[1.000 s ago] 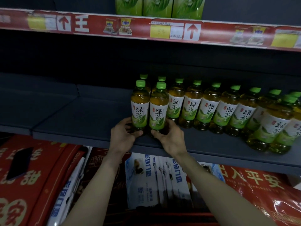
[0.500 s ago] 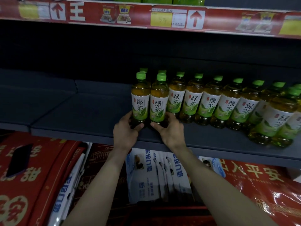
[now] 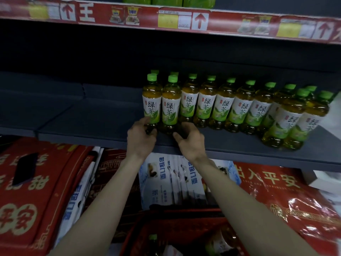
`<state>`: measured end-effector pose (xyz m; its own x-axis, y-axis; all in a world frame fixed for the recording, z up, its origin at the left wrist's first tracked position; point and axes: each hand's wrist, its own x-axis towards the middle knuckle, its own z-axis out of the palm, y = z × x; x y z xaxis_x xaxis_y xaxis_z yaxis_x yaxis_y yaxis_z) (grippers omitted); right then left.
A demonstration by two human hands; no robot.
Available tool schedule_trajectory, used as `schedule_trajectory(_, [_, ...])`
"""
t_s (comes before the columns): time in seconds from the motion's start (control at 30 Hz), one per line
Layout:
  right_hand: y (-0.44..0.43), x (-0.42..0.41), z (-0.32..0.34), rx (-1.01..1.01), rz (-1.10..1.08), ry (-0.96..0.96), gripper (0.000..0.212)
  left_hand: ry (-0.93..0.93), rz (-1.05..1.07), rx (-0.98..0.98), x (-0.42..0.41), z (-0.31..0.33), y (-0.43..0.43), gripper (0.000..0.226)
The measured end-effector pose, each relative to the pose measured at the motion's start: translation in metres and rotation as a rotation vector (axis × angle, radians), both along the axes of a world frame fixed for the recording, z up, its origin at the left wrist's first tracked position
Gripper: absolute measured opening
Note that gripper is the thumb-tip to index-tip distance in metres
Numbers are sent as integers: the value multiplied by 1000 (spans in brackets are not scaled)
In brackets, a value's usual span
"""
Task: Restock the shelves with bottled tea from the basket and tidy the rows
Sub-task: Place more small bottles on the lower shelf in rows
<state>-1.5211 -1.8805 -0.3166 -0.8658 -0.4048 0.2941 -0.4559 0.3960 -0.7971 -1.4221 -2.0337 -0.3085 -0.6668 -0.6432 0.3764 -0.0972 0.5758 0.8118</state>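
Note:
Two green-capped tea bottles stand side by side at the left end of the row on the dark grey shelf (image 3: 88,124). My left hand (image 3: 141,137) grips the base of the left bottle (image 3: 151,102). My right hand (image 3: 190,139) grips the base of the right bottle (image 3: 171,106). Several more tea bottles (image 3: 239,108) run to the right, and two stand further forward near the shelf edge (image 3: 287,119). The red basket (image 3: 177,235) sits low in view with more bottles (image 3: 153,241) in it.
The shelf left of the bottles is bare. A red price strip (image 3: 166,17) fronts the shelf above. Below the shelf stand red gift boxes (image 3: 27,182), blue-and-white packs (image 3: 171,180) and red plastic-wrapped goods (image 3: 286,196).
The view has tilted down, bringing the basket into sight. Both hands stay at the bases of the two front-left bottles, with fingers curled tighter around them.

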Motion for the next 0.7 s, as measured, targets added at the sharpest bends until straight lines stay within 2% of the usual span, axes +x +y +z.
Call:
schedule_trajectory(0.07, [18, 13, -1, -1, 12, 5, 46, -51, -25, 6, 8, 7, 14, 40])
schedule_trajectory(0.2, [57, 41, -9, 3, 20, -27, 41, -173, -214, 17, 29, 9, 46, 27])
schedule_trajectory(0.33, [103, 68, -26, 110, 81, -34, 39, -448, -391, -84, 54, 0, 81, 32])
schedule_trajectory(0.53, [160, 104, -67, 212, 225, -118, 34, -808, -601, -44, 98, -31, 118, 34])
schedule_trajectory(0.7, [181, 129, -117, 297, 306, -160, 30, -1114, -511, 41, 128, -64, 127, 31])
